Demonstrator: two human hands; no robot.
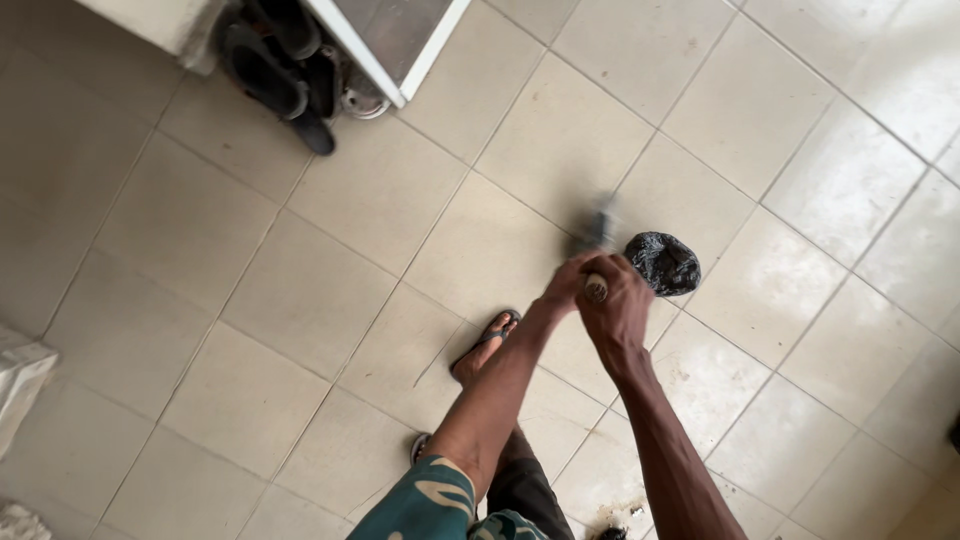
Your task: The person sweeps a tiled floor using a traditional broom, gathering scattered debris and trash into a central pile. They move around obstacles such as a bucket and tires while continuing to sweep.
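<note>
Both my hands grip the top of a stick-like handle point(596, 288), seen end-on from above. My left hand point(566, 284) wraps it from the left and my right hand point(620, 300) from the right. The handle's lower end point(594, 230) is a blurred dark shape on the tiled floor. A crumpled black plastic bag point(663, 262) lies on the tiles just right of my hands. My foot in a sandal point(486, 344) stands below and to the left.
Beige floor tiles point(330, 280) fill the view. Dark shoes point(285, 60) sit beside a white-framed cabinet point(395, 50) at the top left. A white sack point(18, 380) is at the left edge. Dirt specks point(620, 515) lie near the bottom.
</note>
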